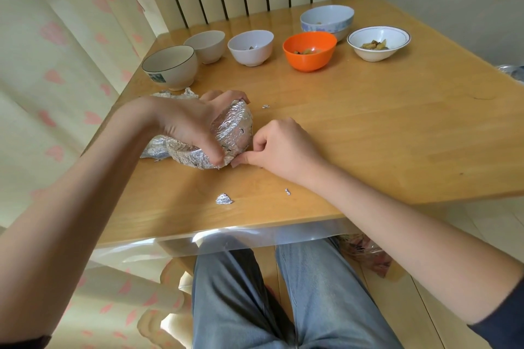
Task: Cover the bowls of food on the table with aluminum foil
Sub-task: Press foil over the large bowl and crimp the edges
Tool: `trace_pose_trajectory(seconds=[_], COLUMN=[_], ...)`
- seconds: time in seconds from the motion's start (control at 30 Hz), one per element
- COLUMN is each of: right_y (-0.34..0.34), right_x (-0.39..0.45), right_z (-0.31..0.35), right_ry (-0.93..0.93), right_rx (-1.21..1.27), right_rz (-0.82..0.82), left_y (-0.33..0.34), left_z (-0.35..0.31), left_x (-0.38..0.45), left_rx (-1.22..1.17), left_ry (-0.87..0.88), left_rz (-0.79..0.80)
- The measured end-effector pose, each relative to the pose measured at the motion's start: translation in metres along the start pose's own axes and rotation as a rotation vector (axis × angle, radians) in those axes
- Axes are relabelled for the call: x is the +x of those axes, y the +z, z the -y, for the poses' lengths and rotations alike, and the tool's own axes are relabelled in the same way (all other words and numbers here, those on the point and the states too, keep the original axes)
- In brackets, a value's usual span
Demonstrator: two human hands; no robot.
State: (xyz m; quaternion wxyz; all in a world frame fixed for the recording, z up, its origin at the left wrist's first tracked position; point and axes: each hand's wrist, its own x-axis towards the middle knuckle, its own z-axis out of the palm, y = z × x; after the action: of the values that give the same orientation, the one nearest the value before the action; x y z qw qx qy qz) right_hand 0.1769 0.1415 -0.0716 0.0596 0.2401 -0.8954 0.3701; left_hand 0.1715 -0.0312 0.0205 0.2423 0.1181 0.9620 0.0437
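Your foil (232,127) is crinkled silver, and so are the scraps (224,199) near you on the honey-coloured wood table (368,136). One bowl (309,50) is bright orange. The far bowl (326,18) is white with a blue flower band, the right bowl (378,42) white with a thin dark rim line. Your jeans (312,292) are faded blue, and the curtain (56,37) is cream with pink hearts.

sleeves (507,317): dark navy, pushed up | forearms: bare | trousers (320,292): light blue jeans
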Motion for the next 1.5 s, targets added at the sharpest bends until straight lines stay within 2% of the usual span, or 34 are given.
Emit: trace_pose_trajectory(seconds=[0.1, 0.27, 0.4, 0.53, 0.7, 0.77, 1.03, 1.17, 1.23, 1.27, 1.3, 1.37, 1.43, 1.5], right_y=[0.0, -0.006, -0.01, -0.017, -0.033, -0.034, -0.036, -0.034, -0.031, -0.029, -0.029, -0.025, -0.02, -0.015], right_x=[0.007, 0.004, 0.005, 0.007, 0.02, 0.023, 0.015, -0.001, -0.012, -0.018, -0.022, -0.02, -0.003, 0.015], right_z=[-0.004, -0.011, -0.022, -0.013, -0.003, -0.004, -0.021, -0.03, -0.029, -0.025, -0.02, -0.01, -0.001, 0.007], right_ry=[0.086, -0.006, -0.018, -0.015, -0.206, -0.217, -0.098, 0.033, 0.162, 0.25, 0.332, 0.42, 0.432, 0.392], right_rx=[0.05, 0.023, 0.034, -0.145, -0.461, -0.503, -0.327, -0.11, 0.201, 0.422, 0.637, 0.905, 0.936, 0.878], right_rz=[-0.003, 0.124, 0.054, 0.035, 0.025, 0.03, 0.114, 0.002, -0.099, -0.128, -0.129, -0.076, -0.06, -0.047], left_y=[0.0, 0.002, 0.002, 0.008, 0.013, 0.011, 0.003, 0.002, 0.005, 0.009, 0.016, 0.039, 0.065, 0.084], left_z=[-0.001, -0.006, -0.011, -0.016, -0.019, -0.019, -0.027, -0.02, -0.011, -0.009, -0.005, 0.001, 0.0, -0.004], left_x=[0.0, 0.001, 0.001, 0.001, 0.001, 0.001, -0.006, -0.018, -0.028, -0.034, -0.038, -0.037, -0.03, -0.022], left_rx=[0.0, 0.059, 0.098, 0.172, 0.206, 0.213, 0.31, 0.286, 0.1, -0.082, -0.295, -0.628, -0.746, -0.924], left_ry=[-0.004, -0.009, -0.026, -0.045, -0.066, -0.062, -0.112, -0.094, -0.014, 0.014, 0.023, -0.013, -0.12, -0.235], left_rz=[0.0, 0.007, 0.017, 0.002, -0.016, -0.011, 0.082, 0.056, -0.044, -0.14, -0.286, -0.715, -1.061, -1.175])
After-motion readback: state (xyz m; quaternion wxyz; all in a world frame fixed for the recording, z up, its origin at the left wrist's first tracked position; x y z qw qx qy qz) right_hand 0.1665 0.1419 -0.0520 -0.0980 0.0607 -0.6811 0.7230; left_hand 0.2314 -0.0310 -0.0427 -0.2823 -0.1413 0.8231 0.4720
